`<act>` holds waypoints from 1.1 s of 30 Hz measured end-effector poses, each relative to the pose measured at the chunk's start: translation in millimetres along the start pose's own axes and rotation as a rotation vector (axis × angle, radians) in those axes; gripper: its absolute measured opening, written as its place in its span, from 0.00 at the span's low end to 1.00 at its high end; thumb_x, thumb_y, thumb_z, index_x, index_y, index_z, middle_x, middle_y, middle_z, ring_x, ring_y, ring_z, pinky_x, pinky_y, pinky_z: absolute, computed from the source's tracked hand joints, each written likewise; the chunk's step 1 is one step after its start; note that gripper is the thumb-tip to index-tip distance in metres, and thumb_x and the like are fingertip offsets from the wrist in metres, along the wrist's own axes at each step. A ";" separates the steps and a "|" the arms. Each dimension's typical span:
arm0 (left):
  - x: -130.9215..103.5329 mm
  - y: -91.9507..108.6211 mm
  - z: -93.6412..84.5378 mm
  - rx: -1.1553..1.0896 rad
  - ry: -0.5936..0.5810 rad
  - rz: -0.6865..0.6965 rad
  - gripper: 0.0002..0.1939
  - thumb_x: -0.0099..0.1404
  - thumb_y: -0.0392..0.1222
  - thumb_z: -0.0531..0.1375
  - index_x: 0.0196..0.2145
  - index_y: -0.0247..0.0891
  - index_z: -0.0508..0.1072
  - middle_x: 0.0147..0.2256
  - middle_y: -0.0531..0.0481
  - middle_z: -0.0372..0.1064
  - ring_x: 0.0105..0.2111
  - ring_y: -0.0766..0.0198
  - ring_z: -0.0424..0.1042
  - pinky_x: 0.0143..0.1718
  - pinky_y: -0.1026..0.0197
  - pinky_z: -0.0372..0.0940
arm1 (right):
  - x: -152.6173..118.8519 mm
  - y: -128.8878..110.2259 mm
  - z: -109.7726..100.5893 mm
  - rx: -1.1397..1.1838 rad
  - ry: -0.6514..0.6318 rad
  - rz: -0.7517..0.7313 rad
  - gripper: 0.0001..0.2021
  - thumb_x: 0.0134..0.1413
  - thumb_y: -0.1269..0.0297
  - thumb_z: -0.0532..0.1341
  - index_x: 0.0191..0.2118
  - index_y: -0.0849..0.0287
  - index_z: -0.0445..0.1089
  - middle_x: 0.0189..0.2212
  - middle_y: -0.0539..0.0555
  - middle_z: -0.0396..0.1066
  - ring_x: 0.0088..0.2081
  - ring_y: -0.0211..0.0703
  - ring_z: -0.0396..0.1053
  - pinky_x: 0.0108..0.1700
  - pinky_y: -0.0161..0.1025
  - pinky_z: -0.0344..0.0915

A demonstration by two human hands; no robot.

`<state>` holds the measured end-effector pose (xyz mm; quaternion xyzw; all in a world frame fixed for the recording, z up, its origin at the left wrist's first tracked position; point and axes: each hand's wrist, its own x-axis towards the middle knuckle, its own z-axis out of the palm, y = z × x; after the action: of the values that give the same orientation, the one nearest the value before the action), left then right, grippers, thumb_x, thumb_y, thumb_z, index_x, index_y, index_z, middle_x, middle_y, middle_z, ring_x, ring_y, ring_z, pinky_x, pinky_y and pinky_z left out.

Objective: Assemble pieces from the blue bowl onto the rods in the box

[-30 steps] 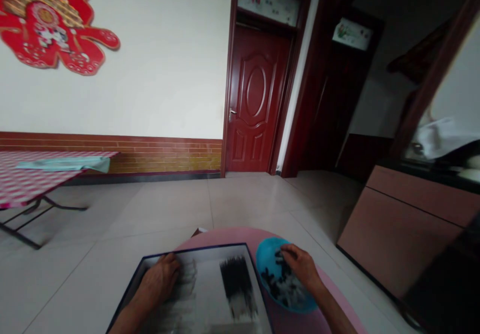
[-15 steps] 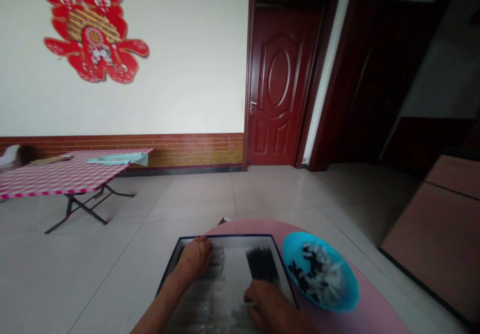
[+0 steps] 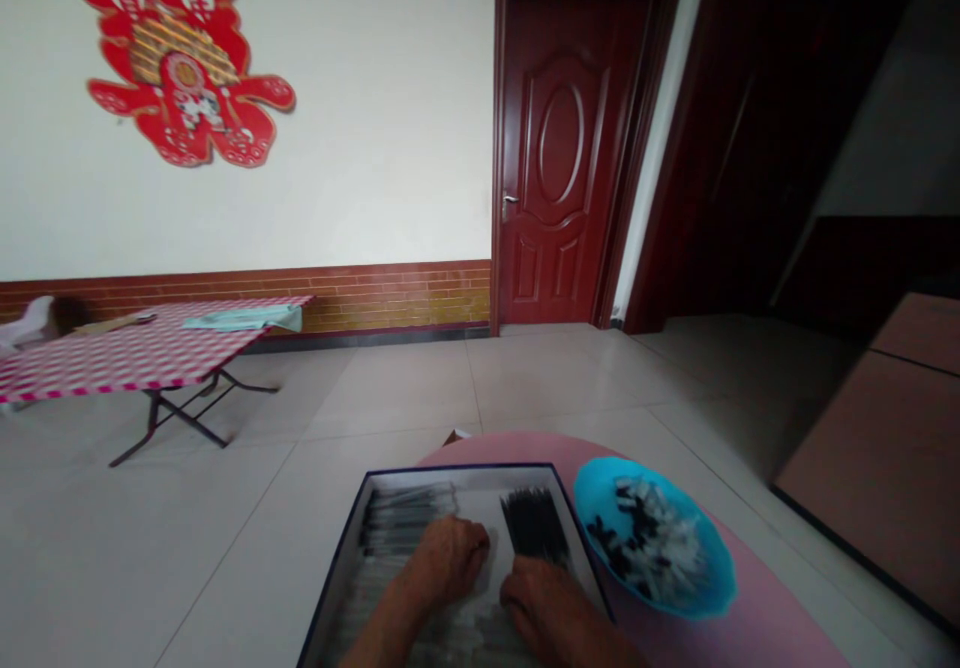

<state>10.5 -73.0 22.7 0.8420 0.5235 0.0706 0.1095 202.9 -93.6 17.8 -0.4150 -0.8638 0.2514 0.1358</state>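
Note:
A shallow white box with a dark blue rim (image 3: 327, 588) lies in front of me. Rows of thin clear and dark rods (image 3: 409, 518) fill its left side, and a bundle of thin black rods (image 3: 534, 520) lies at its upper right. Over the box's middle is my left hand (image 3: 450, 558), fingers curled closed. My right hand (image 3: 546, 598) is closed too, just at the near end of the black bundle. Whatever either hand pinches is hidden or too small to name. More clear pieces lie partly hidden under my wrists.
Right of the box, a bright blue bowl (image 3: 705, 588) holds small clear and black pieces. Both stand on a round pink table (image 3: 765, 618). A checked folding table (image 3: 150, 358) is farther left, and a brown flat-topped piece of furniture (image 3: 885, 448) stands at right.
My left hand has moved from the box's upper left toward its middle, nearer my right hand. The right hand stays near the black bundle. The view has shifted slightly.

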 end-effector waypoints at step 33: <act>-7.7 21.3 -7.4 -0.226 -0.153 0.096 0.16 0.54 0.29 0.52 0.33 0.37 0.78 0.31 0.49 0.77 0.30 0.63 0.74 0.33 0.66 0.65 | -17.8 -11.1 -11.6 0.108 -0.021 0.117 0.11 0.46 0.70 0.55 0.37 0.53 0.69 0.37 0.52 0.72 0.39 0.43 0.68 0.38 0.34 0.58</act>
<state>23.8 -88.2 35.4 0.8512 0.4616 0.0699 0.2397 211.8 -109.7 33.1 -0.4541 -0.8247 0.3095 0.1339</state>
